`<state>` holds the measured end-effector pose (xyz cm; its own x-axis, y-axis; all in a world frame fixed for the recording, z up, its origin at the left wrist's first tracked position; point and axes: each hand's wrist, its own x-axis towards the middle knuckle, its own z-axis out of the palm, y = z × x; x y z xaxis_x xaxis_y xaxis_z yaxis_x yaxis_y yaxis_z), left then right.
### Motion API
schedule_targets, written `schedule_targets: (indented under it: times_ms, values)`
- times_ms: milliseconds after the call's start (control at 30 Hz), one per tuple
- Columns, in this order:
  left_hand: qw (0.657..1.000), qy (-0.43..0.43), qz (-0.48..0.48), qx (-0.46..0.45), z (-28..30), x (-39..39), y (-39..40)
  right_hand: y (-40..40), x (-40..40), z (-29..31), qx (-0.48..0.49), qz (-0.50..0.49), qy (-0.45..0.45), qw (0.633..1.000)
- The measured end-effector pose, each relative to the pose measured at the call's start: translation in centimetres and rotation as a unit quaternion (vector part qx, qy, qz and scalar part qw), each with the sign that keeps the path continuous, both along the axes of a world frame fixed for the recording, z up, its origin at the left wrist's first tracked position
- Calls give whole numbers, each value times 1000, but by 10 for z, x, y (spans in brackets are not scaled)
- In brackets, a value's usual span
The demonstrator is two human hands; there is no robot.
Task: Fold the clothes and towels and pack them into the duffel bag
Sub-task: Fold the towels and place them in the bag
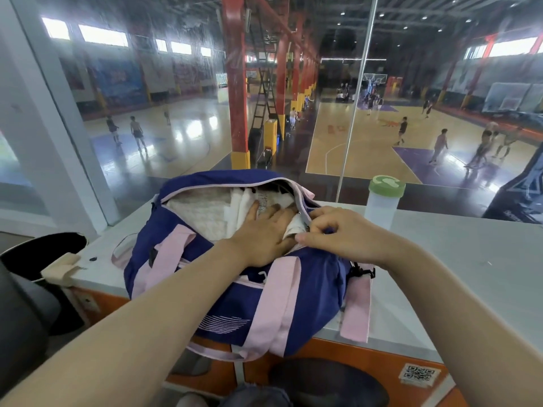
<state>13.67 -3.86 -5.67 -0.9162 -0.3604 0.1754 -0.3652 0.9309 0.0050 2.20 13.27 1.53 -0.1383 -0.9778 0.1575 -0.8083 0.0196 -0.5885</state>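
Note:
A navy duffel bag [305,289] with pink straps lies on the grey counter [470,259], its top zip open. Folded white and cream towels and clothes [202,212] fill the inside. My left hand [264,230] lies flat on the white cloth at the bag's right end, fingers straight, pressing it down. My right hand [338,230] pinches the zip edge at the right end of the opening, fingers curled around it. The zip pull itself is hidden under my fingers.
A clear bottle with a green lid [382,201] stands on the counter just right of the bag, against the glass pane. A black bin [38,254] sits at the counter's left end. Beyond the glass lies a basketball hall with people playing.

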Motion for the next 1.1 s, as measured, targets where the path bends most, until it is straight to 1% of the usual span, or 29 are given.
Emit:
schedule_targets:
  times_ms: [33,100,133,167,233,267,300,333,367,400,433,467,533,600,667,700,800,867,900,967,1000,1033,1100]
  values:
    - [999,-14,2,-32,-3,3,2,-3,-1,-3,-17,-10,23,1000]
    - [996,-33,3,-87,-11,7,4,-10,1,-9,-31,-42,109,993]
    - [995,-39,-5,-88,-12,9,4,-12,4,-11,-29,-65,147,987]
    - [997,-40,-17,-63,-9,11,2,-14,7,-12,-28,-89,172,981]
    - [999,-9,-44,32,4,16,-2,-15,14,-11,-34,-137,214,967]
    - [996,34,-52,63,12,20,-4,-15,16,-9,-31,-156,230,960]
    - [993,89,-45,67,18,22,-6,-16,17,-7,-20,-168,240,956]
    - [987,151,-18,48,24,25,-7,-17,19,-4,-2,-172,241,955]
    - [979,199,35,18,24,27,-10,-19,21,-3,20,-169,236,957]
    - [969,227,102,-2,23,30,-14,-22,23,-2,42,-166,226,959]
    - [959,236,158,4,19,31,-16,-26,25,-2,59,-162,219,960]
    - [954,232,188,27,15,33,-18,-30,26,-1,71,-156,213,962]
    - [955,215,180,96,9,33,-17,-37,27,2,87,-139,200,966]
    - [961,207,153,104,8,32,-15,-45,26,6,83,-137,183,970]
    - [965,200,137,97,14,29,-16,-51,26,11,43,-161,171,971]
    - [967,196,122,110,18,26,-18,-53,27,12,15,-169,166,972]
    - [966,191,63,161,28,16,-23,-54,28,13,-46,-153,146,976]
    - [965,191,57,174,27,15,-29,-50,27,11,-77,-148,131,977]
    - [970,175,72,154,22,17,-33,-47,25,10,-88,-149,127,977]
    - [984,113,131,52,8,24,-39,-43,22,6,-83,-157,133,975]
    - [984,83,156,0,4,26,-39,-42,22,4,-72,-162,140,974]
    - [982,63,173,-32,2,26,-37,-42,23,3,-64,-167,147,973]
    - [979,42,188,-71,5,24,-31,-44,25,1,-58,-172,152,972]
